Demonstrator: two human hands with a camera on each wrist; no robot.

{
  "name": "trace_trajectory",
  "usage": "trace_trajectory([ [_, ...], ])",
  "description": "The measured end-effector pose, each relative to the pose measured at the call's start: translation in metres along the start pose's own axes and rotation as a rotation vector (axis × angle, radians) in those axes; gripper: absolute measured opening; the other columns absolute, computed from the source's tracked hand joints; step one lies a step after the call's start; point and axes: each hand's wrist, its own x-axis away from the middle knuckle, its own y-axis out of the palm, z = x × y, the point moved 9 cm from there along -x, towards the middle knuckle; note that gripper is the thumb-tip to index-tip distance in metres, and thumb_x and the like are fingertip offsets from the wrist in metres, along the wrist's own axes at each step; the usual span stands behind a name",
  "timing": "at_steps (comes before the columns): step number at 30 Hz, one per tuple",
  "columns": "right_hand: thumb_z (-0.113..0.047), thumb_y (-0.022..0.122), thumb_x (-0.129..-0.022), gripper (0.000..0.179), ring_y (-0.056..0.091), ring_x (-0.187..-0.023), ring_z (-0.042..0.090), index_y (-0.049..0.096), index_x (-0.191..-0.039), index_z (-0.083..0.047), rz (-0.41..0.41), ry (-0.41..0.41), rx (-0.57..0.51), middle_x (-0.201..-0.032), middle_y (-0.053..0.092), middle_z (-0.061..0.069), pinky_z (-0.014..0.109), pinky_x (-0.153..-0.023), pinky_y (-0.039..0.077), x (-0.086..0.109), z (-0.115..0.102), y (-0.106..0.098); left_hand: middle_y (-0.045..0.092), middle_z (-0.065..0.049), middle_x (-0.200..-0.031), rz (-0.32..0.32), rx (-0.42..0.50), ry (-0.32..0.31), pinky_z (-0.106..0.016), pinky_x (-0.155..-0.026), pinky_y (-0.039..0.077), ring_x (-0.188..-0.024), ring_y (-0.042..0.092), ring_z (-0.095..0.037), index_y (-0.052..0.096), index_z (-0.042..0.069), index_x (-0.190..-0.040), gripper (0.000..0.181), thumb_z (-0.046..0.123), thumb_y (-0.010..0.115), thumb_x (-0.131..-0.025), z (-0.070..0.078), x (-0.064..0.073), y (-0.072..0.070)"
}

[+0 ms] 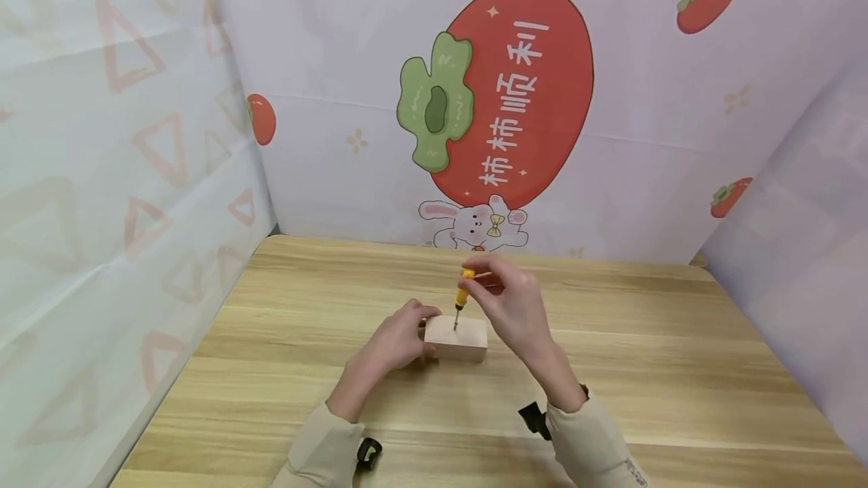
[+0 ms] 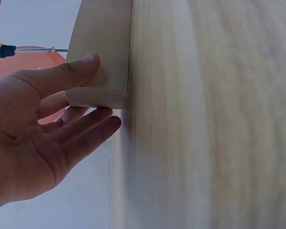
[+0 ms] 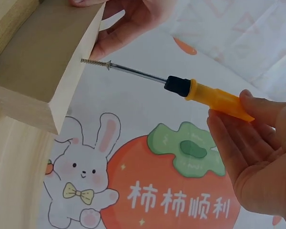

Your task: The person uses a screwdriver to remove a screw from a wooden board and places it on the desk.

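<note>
A pale wooden block point(image 1: 456, 340) lies on the wooden table. My left hand point(image 1: 398, 337) grips its left end, thumb on the near side and fingers round the end and far side. In my right hand point(image 1: 517, 306) a yellow screwdriver point(image 3: 214, 97) with a black collar is pinched by the handle between thumb and fingers. Its shaft points down at the block's top face. The screwdriver's tip meets the head of a screw point(image 3: 95, 62), which stands upright in the top of the block with much of its thread showing.
The wooden table point(image 1: 644, 367) runs back to a printed cloth wall point(image 1: 631, 194) with persimmon and rabbit drawings. Another cloth point(image 1: 88, 194) with triangles hangs along the left side. Black wrist straps point(image 1: 368, 454) sit at both cuffs.
</note>
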Motion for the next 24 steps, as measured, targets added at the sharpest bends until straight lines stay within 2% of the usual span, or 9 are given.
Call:
trace_trajectory([
  [7, -0.007, 0.076, -0.086, 0.021, 0.075, -0.085, 0.018, 0.073, -0.106, -0.009, -0.083, 0.011, -0.072, -0.098, 0.076, 0.006, 0.025, -0.074, 0.059, -0.0003, 0.0016, 0.0024, 0.058, -0.008, -0.117, -0.010, -0.003, -0.005, -0.040, -0.087, 0.051, -0.103, 0.060, -0.022, 0.061, 0.010, -0.133, 0.061, 0.015, 0.085, -0.078, -0.0004, 0.0005, 0.0016],
  [13, -0.007, 0.074, -0.088, 0.021, 0.075, -0.090, 0.018, 0.071, -0.108, -0.008, -0.131, 0.024, -0.080, -0.100, 0.076, 0.006, 0.026, -0.076, 0.060, 0.0002, 0.0024, 0.0049, 0.057, -0.009, -0.118, -0.013, 0.005, -0.012, -0.039, -0.087, 0.051, -0.103, 0.059, -0.023, 0.061, 0.009, -0.133, 0.061, 0.014, 0.085, -0.077, 0.0004, 0.0015, 0.0012],
  [19, -0.006, 0.077, -0.084, 0.024, 0.075, -0.085, 0.023, 0.071, -0.108, -0.006, -0.064, -0.028, -0.053, -0.102, 0.074, 0.010, 0.027, -0.069, 0.060, 0.0030, 0.0015, 0.0055, 0.057, -0.008, -0.117, -0.013, 0.006, -0.014, -0.039, -0.087, 0.051, -0.104, 0.059, -0.023, 0.062, 0.009, -0.133, 0.060, 0.014, 0.085, -0.078, 0.0005, 0.0017, 0.0012],
  [24, -0.008, 0.082, -0.079, 0.027, 0.072, -0.079, 0.019, 0.071, -0.104, -0.007, 0.027, -0.064, 0.008, -0.096, 0.071, 0.007, 0.024, -0.064, 0.059, 0.0034, -0.0017, 0.0025, 0.057, -0.008, -0.117, -0.012, 0.015, -0.018, -0.040, -0.088, 0.051, -0.107, 0.060, -0.024, 0.061, 0.009, -0.133, 0.060, 0.014, 0.084, -0.078, 0.0002, 0.0018, 0.0006],
])
